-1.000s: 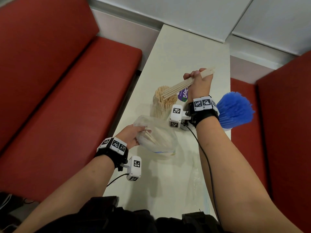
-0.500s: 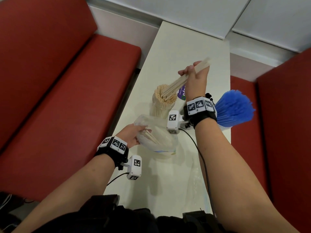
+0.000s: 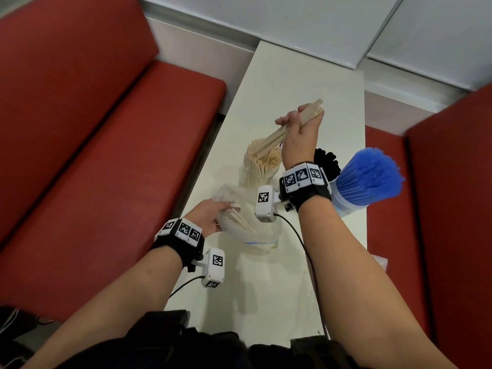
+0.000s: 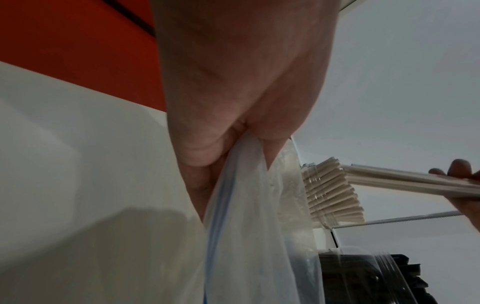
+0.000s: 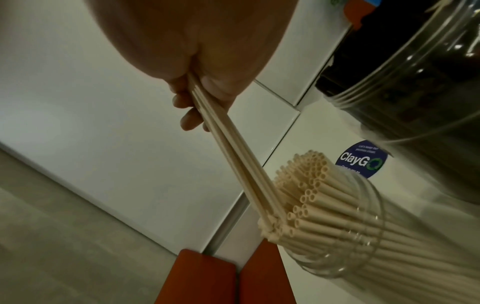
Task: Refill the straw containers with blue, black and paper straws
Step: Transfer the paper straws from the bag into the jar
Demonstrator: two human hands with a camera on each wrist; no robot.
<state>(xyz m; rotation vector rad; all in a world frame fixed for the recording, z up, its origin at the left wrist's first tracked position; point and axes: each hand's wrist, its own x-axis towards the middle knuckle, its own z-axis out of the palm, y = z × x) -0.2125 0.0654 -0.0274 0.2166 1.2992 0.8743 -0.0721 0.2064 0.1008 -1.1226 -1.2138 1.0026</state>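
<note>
My right hand (image 3: pixel 299 123) grips a small bunch of paper straws (image 3: pixel 277 137) (image 5: pixel 233 164), slanted down to the left, their lower ends among the straws packed in a clear jar (image 3: pixel 262 169) (image 5: pixel 337 226). My left hand (image 3: pixel 210 217) pinches the mouth of a clear plastic bag (image 3: pixel 250 230) (image 4: pixel 246 226) lying on the white table (image 3: pixel 306 83); a few paper straws (image 3: pixel 243 222) remain inside it. A jar of blue straws (image 3: pixel 367 177) stands right of my right wrist. Black straws (image 3: pixel 326 161) show behind that wrist, in a clear jar (image 5: pixel 415 72).
Red bench seats (image 3: pixel 106 155) flank the narrow table on both sides. A round blue ClayGo sticker (image 5: pixel 361 162) lies on the tabletop behind the paper-straw jar. Another clear plastic bag (image 3: pixel 311 296) lies flat near the table's front edge.
My right hand has swung the bunch of paper straws from nearly level to steeper, and their lower ends have gone down into the paper-straw jar. My left hand kept its hold on the bag.
</note>
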